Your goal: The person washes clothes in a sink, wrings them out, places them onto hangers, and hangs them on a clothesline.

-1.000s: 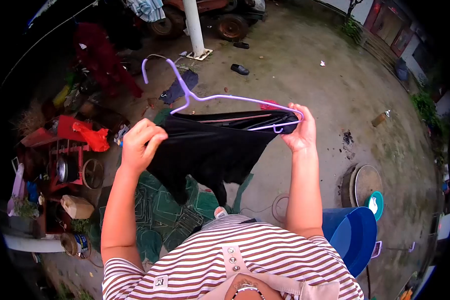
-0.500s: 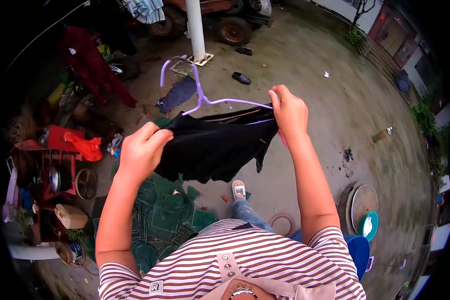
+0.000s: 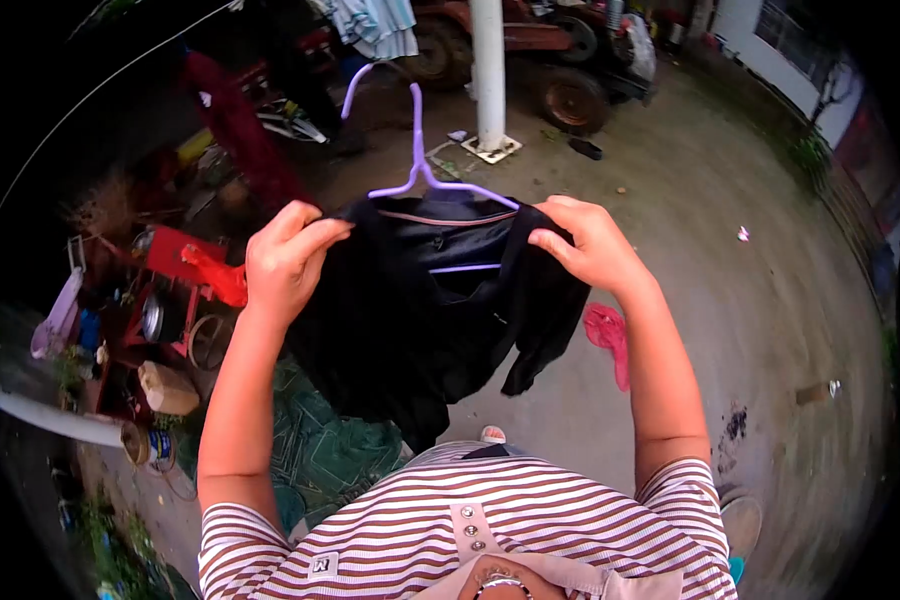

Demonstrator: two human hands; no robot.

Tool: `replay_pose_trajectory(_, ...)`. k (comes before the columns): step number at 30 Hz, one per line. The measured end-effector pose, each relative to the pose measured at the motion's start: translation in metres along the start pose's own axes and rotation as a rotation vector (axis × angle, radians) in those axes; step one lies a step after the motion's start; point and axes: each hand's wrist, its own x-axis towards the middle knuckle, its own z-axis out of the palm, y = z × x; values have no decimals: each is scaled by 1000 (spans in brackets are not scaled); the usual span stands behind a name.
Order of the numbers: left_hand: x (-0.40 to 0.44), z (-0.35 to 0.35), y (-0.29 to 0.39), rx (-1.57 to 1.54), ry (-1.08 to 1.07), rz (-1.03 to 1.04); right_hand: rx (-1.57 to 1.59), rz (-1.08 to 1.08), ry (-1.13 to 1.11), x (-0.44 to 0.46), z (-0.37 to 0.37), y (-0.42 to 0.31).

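Observation:
A black long-sleeved top [image 3: 400, 330] hangs in front of me on a purple hanger [image 3: 420, 165], its neckline facing me. The hanger's hook points up and away, touching nothing that I can make out. My left hand [image 3: 285, 260] pinches the top's shoulder on the left. On the other side my right hand [image 3: 590, 245] grips the opposite shoulder, thumb towards me. Inside the neck opening the hanger's lower bar shows. The hanger's ends are hidden in the cloth.
A white post [image 3: 488, 80] stands ahead, with a tractor-like vehicle [image 3: 575, 100] behind it. Clothes, including a dark red garment [image 3: 235, 130], hang along a line at upper left. Green netting [image 3: 320, 430] lies by my feet; a pink cloth [image 3: 607, 335] is on the ground at right.
The top has opened out and hangs lower, its neckline now facing me. Both shoulders sit over the hanger. My view has turned a little left, and my right hand is lower.

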Motion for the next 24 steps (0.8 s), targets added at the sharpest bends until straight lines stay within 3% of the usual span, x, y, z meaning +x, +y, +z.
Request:
replay_pose_trajectory(2, 18, 4, -12, -17, -16, 31, 184, 101, -97, 23, 7, 17)
replay_pose_trajectory(4, 21, 2, -27, -29, -84, 13, 278, 115, 71, 35, 15, 29)
replay_pose_trajectory(6, 20, 2, -32, -22, 24, -8, 297, 111, 130, 48, 12, 39)
replay_pose_trajectory(7, 17, 4, -32, -108, 99, -166, 342, 128, 131, 52, 11, 44)
replay_pose_trajectory(8, 7, 25, -42, -394, 335, -349, 389, 151, 131, 57, 12, 51)
replay_pose_trajectory(10, -17, 32, -68, -422, 19, -699, 409, 144, 134, 71, 16, 63)
replay_pose_trajectory(12, -39, 45, -112, -393, -269, -664, 368, 166, 118, 92, 18, 74)
replay_pose_trajectory(13, -46, 52, -130, -489, -382, -863, 340, 147, 119, 101, 23, 82)
replay_pose_trajectory(14, -56, 62, -142, -717, -257, -878, 336, 135, 114, 108, 26, 87)
replay_pose_trajectory(16, -62, 61, -178, -666, -298, -1001, 296, 130, 93, 128, 32, 100)
replay_pose_trajectory(21, -64, 92, -256, -666, 129, -1028, 376, 213, 16, 194, 62, 122)
replay_pose_trajectory(22, -69, 103, -273, -756, 177, -1052, 420, 244, 0, 210, 67, 127)
replay_pose_trajectory(24, -84, 117, -297, -635, 183, -1103, 466, 289, 14, 233, 80, 138)
